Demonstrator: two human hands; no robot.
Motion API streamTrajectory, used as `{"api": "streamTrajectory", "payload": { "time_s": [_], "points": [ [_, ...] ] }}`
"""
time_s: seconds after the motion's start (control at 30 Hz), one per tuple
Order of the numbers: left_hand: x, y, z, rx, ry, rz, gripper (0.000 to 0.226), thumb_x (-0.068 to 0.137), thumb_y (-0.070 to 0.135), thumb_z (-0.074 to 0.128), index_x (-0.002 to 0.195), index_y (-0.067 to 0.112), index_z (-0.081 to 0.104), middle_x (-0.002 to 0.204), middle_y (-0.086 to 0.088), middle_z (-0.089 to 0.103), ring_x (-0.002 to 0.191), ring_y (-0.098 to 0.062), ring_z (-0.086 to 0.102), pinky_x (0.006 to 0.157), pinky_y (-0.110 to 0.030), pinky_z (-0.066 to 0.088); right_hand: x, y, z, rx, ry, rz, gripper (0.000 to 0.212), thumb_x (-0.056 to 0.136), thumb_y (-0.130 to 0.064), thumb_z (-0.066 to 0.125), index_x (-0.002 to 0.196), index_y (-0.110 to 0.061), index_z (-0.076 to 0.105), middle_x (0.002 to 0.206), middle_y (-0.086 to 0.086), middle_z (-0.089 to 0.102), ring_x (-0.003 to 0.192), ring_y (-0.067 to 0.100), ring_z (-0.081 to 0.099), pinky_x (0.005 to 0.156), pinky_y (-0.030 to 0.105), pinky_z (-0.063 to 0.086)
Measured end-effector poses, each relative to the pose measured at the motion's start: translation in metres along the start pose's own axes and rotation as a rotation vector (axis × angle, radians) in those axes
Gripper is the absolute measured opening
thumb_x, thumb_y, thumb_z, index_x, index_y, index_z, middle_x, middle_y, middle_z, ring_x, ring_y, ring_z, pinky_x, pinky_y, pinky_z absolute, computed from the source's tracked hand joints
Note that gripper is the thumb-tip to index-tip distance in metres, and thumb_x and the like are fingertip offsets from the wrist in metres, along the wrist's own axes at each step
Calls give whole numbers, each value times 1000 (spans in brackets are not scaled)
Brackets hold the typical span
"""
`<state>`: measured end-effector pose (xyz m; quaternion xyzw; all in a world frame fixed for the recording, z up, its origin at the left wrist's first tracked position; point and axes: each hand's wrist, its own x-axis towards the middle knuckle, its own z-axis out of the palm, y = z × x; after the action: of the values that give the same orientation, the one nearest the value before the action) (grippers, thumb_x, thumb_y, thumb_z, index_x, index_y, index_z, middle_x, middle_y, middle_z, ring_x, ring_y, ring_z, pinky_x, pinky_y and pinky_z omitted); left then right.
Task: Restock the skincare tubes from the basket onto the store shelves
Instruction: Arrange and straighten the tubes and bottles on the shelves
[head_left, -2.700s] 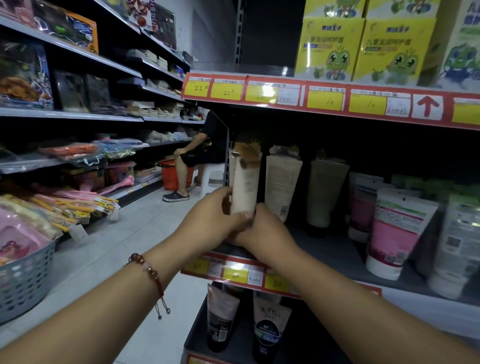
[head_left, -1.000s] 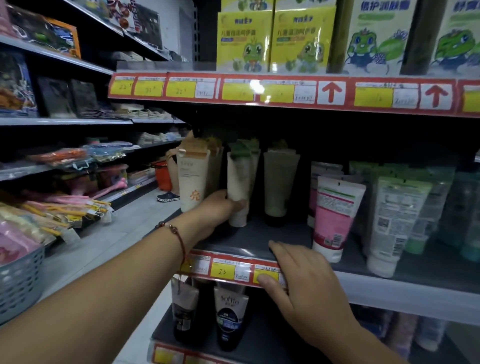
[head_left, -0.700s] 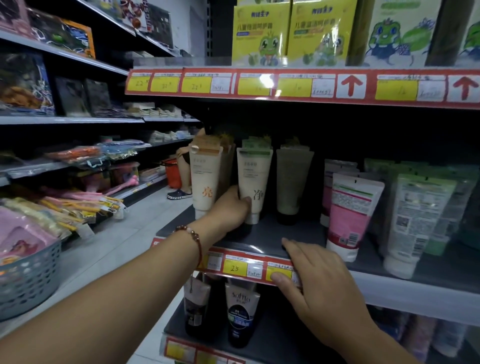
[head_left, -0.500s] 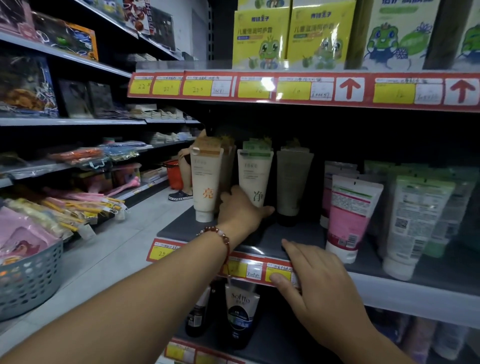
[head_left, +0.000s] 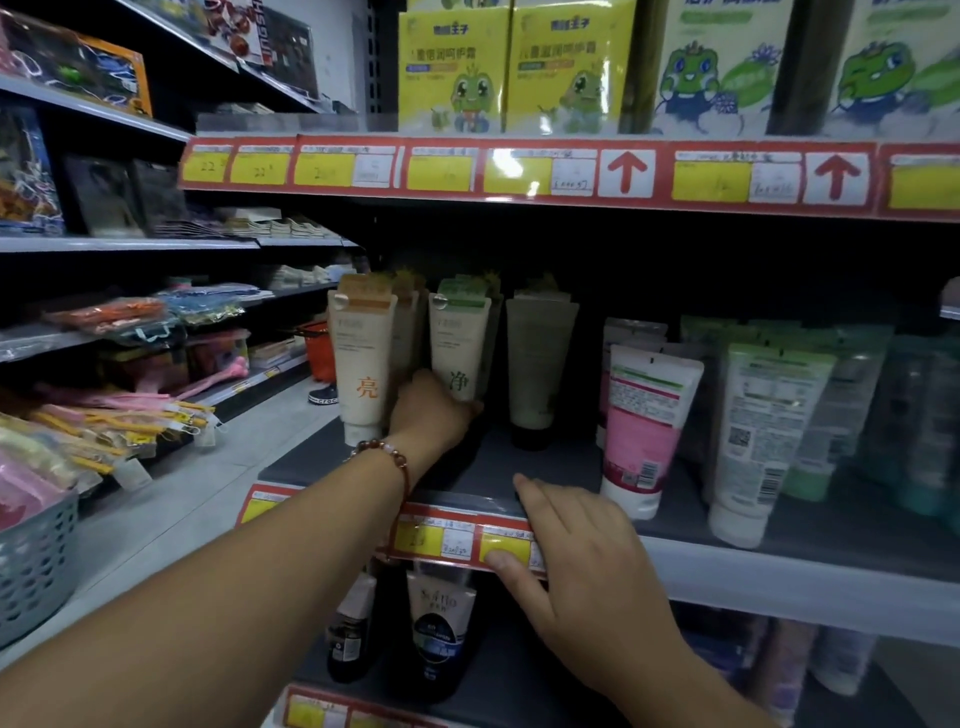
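Two hands work a store shelf (head_left: 519, 467): the left hand (head_left: 434, 410) wraps the base of a green-topped tube (head_left: 460, 343) standing near the shelf's left end, its fingertips hidden behind the tube. The right hand (head_left: 566, 545) rests on the front edge, fingers together, thumb on the price strip (head_left: 447, 538). Tubes farther right blur into shadow, apparently skincare.

green-topped cream tube (head_left: 458, 347) upright on shelf (head_left: 779, 566), cap down

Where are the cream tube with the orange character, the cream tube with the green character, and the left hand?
cream orange-character tube (head_left: 362, 358), head view, front face.
cream green-character tube (head_left: 458, 343), head view, front face.
left hand (head_left: 432, 410), head view, back.
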<state>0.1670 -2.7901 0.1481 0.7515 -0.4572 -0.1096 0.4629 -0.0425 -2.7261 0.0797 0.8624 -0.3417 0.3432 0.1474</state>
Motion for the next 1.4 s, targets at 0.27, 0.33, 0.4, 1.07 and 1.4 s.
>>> {"api": "streamTrajectory", "payload": {
  "time_s": [0.27,0.33,0.4,1.07,1.4],
  "points": [
    [-69,14,-10,173,-98,133,79,77,48,73,140,15,40,131,-7,59,116,-26,58,94,-34,49,-12,17,-30,-8,-41,-102,57,86,-54,49,129,-18,60,119,-7,63,105,12,59,94,27,46],
    [-72,22,-2,188,-139,136,76,75,52,71,137,18,42,131,-4,59,117,-25,58,95,-36,50,-23,30,-38,-27,2,-92,53,84,-49,51,123,-15,64,116,-3,64,102,17,61,93,29,45],
    [-65,31,9,154,-175,115,72,72,50,72,133,20,47,127,-1,61,113,-23,60,92,-34,51,-35,43,-44,-38,21,-78,52,83,-46,52,122,-14,65,116,0,64,100,20,61,93,29,41],
    [-29,42,35,-65,-132,133,83,73,31,78,140,7,33,126,-5,59,109,-22,59,86,-30,49,-57,71,-31,4,132,-15,47,80,-37,56,117,-10,65,122,7,57,110,24,49,101,32,31],
    [-41,42,22,-184,-238,171,55,80,31,80,124,21,49,110,3,58,94,-10,53,81,-22,42,-56,70,-26,1,154,10,48,79,-38,57,116,-9,66,121,7,58,109,25,51,100,34,33]
  ]
}}
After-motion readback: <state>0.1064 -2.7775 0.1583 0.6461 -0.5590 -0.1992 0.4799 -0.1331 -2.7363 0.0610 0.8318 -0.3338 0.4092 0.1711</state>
